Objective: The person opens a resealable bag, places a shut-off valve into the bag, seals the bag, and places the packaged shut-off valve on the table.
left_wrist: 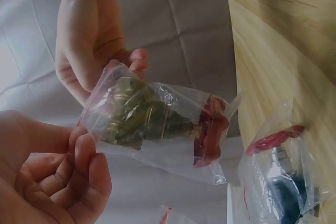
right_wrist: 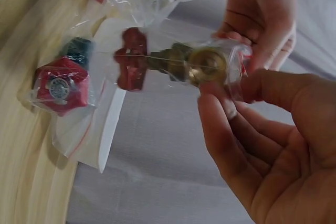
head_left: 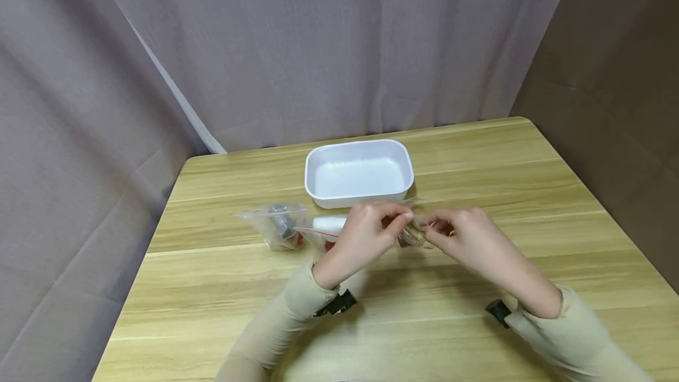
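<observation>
A brass valve [left_wrist: 131, 114] with a red handwheel [left_wrist: 211, 132] lies inside a clear zip bag [left_wrist: 168, 153], held up above the table. My left hand [head_left: 366, 234] pinches one corner of the bag's red-striped mouth between thumb and finger. At the opposite corner, my right hand [head_left: 472, 237] pinches the same edge. The handwheel end hangs lowest in the bag. Beneath it, another bagged valve with a red handwheel [right_wrist: 62, 87] and a dark body rests on the table. Whether the bag's seal is parted I cannot tell.
A white plastic tray [head_left: 350, 200] stands behind the hands near the table's back edge. Left of my left hand are a bag with a grey-bodied valve [head_left: 283, 220], another bag [head_left: 316, 239] with something red, and a white object [head_left: 328, 224]. Curtains hang behind the wooden table [head_left: 212, 299].
</observation>
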